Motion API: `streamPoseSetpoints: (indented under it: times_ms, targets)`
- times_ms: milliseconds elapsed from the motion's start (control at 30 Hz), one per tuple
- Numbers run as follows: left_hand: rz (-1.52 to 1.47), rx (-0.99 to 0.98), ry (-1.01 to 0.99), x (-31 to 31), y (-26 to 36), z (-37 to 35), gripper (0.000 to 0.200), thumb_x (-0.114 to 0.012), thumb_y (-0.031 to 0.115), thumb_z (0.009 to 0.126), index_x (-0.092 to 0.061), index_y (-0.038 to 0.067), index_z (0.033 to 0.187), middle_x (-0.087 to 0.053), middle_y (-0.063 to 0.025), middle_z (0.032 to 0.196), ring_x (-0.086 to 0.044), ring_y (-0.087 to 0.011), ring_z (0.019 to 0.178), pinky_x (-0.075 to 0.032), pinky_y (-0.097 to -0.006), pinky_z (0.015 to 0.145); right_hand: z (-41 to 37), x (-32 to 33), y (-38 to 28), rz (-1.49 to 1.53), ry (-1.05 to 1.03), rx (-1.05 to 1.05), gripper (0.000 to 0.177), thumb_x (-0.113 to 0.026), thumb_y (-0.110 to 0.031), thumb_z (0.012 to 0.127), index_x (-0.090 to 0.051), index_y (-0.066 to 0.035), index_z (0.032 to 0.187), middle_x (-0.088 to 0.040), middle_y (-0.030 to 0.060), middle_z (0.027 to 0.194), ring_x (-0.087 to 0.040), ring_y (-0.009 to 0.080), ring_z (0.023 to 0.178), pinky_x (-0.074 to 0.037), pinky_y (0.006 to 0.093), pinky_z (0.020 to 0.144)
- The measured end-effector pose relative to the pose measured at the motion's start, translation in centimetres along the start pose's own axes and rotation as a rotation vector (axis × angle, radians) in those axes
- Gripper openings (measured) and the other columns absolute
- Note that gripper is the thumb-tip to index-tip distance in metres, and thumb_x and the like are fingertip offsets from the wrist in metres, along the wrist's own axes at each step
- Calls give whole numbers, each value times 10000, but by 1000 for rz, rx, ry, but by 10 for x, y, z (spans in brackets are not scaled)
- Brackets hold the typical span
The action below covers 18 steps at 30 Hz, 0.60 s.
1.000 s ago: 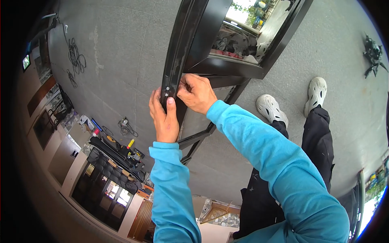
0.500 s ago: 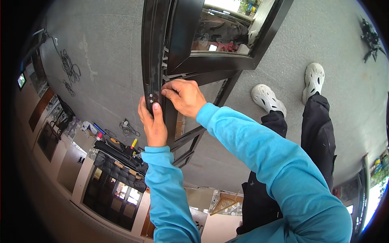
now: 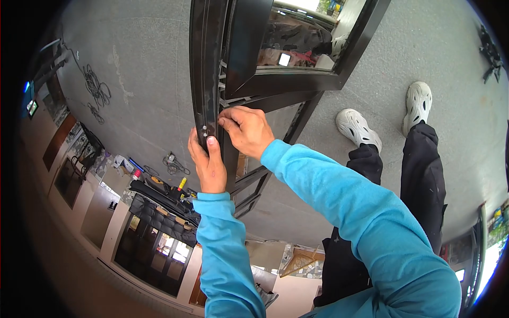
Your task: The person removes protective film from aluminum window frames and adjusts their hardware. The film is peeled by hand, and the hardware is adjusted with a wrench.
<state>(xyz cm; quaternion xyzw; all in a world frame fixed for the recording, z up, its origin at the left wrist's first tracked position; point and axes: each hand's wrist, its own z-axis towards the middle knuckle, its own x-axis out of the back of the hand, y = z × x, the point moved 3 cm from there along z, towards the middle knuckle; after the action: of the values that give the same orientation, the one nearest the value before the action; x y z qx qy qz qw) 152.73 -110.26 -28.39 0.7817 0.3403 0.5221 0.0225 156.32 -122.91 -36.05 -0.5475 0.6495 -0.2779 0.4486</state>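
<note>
A long dark metal frame bar (image 3: 205, 63) stands in the upper middle of the head view, beside a dark framed panel (image 3: 299, 82) with glass. My left hand (image 3: 211, 167) is wrapped around the bar, its thumb lying on the front face. Just above that thumb are small shiny screw-like fittings (image 3: 204, 131) in the bar. My right hand (image 3: 248, 131) pinches at the bar's right edge, close to the gap between bar and panel. Whatever sits between those fingertips is hidden or too small to make out.
More dark framed panels (image 3: 249, 193) are below my right hand. Tools and a yellow-handled item (image 3: 182, 184) lie at the lower left, near a coiled cable (image 3: 174, 163). Another cable (image 3: 95, 87) rests on the grey floor. My white shoes (image 3: 359, 127) are to the right.
The whole view has shifted slightly, so the bar and both hands appear a little further right. Both hands keep nearly the same places on the bar.
</note>
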Motion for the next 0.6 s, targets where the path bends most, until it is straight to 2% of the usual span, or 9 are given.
streamPoseSetpoints:
  times_ms: [133,233,300,400,600]
  targets:
    - [-6,-22,22,-2,0,-2,485,-449,347,975,-404,-10,1301,-372,-212,1345,-371,-351,1246,-284,-434,1041,0,-2,-2,-45,16,16,144,-611,-80,820,-659,37,890,-653,179,817,-648,326,730,-503,355,651]
    - [-25,-14,26,-3,-1,-1,481,-448,344,975,-404,-7,1302,-375,-213,1343,-366,-350,1252,-278,-433,1045,2,-6,-4,-75,19,-69,160,-600,-95,837,-654,39,904,-648,193,815,-653,300,723,-500,345,651]
    - [-24,-1,17,0,-1,-2,479,-448,342,976,-404,-5,1302,-376,-213,1343,-363,-349,1255,-275,-432,1047,0,-10,3,19,23,-391,179,-592,-118,857,-655,33,929,-653,199,813,-658,265,724,-500,336,658]
    - [-5,-7,-9,1,0,0,475,-449,336,974,-404,-2,1305,-375,-215,1344,-361,-351,1257,-276,-437,1047,-4,-7,2,160,7,-357,189,-587,-135,871,-659,23,944,-659,202,807,-659,240,727,-501,326,667]
    - [19,-14,-5,2,4,0,472,-452,325,971,-403,-2,1308,-372,-216,1350,-358,-357,1259,-279,-448,1045,-1,3,-4,11,-77,-142,188,-601,-113,856,-649,44,946,-659,187,821,-653,276,748,-503,342,662]
